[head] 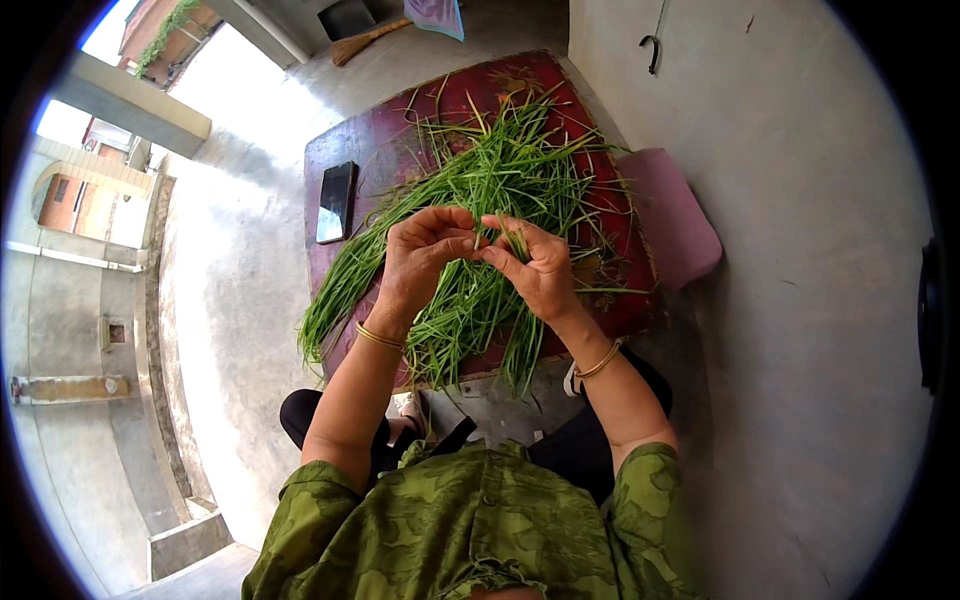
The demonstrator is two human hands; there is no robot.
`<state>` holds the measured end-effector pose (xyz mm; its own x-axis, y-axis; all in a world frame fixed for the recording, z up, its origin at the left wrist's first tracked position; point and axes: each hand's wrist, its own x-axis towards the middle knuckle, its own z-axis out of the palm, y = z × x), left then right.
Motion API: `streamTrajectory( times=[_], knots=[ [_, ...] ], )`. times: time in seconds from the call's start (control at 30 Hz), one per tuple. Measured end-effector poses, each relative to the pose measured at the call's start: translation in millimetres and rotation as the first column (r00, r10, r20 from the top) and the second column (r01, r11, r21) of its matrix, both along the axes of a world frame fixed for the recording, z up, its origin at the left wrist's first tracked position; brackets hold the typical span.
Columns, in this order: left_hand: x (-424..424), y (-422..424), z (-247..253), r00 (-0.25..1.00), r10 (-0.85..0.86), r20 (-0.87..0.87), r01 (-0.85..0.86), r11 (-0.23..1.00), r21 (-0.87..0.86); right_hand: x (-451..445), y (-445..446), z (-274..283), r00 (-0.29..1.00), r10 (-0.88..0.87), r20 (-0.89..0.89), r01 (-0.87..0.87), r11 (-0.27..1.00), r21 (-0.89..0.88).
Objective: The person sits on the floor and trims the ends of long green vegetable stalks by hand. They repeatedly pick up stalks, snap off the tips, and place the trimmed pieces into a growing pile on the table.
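Note:
Before me, a heap of long green chives [517, 161] spreads over a low dark-red table [375, 154] with a worn floral pattern. Both hands are raised above the near part of the heap, fingertips almost meeting. Between its thumb and fingers, my left hand [426, 251] pinches the pale end of a chive stalk [478, 240]. My right hand [538, 266] holds a few chive strands [516, 238] in its curled fingers, with thumb and forefinger close to the left fingertips. How far the strands run behind the hands is hidden.
A smartphone [337, 202] lies on the table's left side. At the right edge stands a pink seat [671, 217], near a plain wall [795, 187]. Behind the table are a straw broom [364, 45] and a dark dustpan [345, 19]. My knees flank the near table edge.

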<state>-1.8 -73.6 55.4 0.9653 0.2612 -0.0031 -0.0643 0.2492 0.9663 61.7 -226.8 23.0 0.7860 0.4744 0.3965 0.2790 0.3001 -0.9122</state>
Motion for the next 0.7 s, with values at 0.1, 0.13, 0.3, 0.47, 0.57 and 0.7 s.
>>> streamTrajectory(
  times=[0.1, 0.13, 0.3, 0.47, 0.57, 0.7],
  knots=[
    [1.5, -6.1, -6.4, 1.0, -0.001, 0.001, 0.0, 0.998, 0.057, 2.5, 0.6, -5.4, 0.992, -0.019, 0.121, 0.022, 1.0, -0.019],
    [1.4, -6.4, -4.7, 1.0, -0.008, -0.022, 0.01, 0.996, 0.093, 3.5, -1.1, -6.0, 0.988, -0.016, 0.151, 0.023, 0.999, -0.045],
    [0.7, -10.2, 7.2, 0.986, -0.037, -0.165, 0.086, 0.949, 0.303, 10.3, -7.1, -11.3, 0.997, -0.056, -0.048, 0.058, 0.998, 0.039],
    [-21.7, 11.4, 12.2, 0.957, 0.017, -0.29, 0.137, 0.855, 0.5, 31.8, -19.4, -8.8, 0.851, 0.061, -0.522, 0.14, 0.931, 0.337],
    [-40.3, 22.9, 15.6, 0.943, 0.04, -0.331, 0.182, 0.769, 0.612, 43.0, -31.1, -16.0, 0.745, 0.152, -0.65, 0.187, 0.887, 0.423],
    [-62.0, 31.5, 16.1, 0.895, -0.015, -0.447, 0.296, 0.768, 0.568, 53.5, -37.6, -24.5, 0.685, 0.229, -0.692, 0.202, 0.852, 0.482]
  ],
)
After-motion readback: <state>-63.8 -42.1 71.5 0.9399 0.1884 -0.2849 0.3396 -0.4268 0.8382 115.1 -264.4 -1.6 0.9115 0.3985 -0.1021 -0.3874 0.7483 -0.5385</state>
